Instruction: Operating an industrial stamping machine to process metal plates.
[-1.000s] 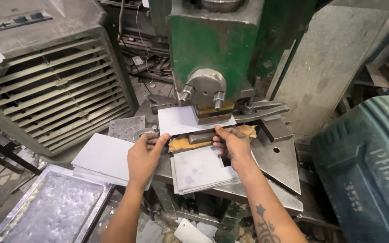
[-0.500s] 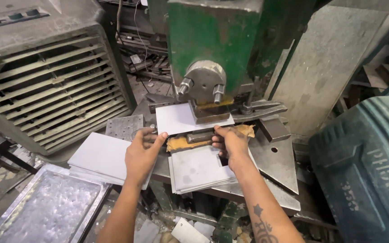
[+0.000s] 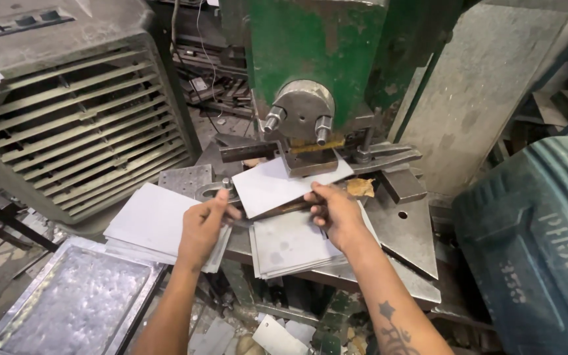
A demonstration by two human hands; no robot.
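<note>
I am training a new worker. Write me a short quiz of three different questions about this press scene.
1. True or false: the right hand touches the metal sheet that lies under the green press.
2. Which lies nearest the left hand? A) the stack of sheets B) the metal tray C) the blue-green drum
3. Fill in: below the right hand lies a second ___ of sheets.

Key: 1 true; 2 A; 3 stack.
</note>
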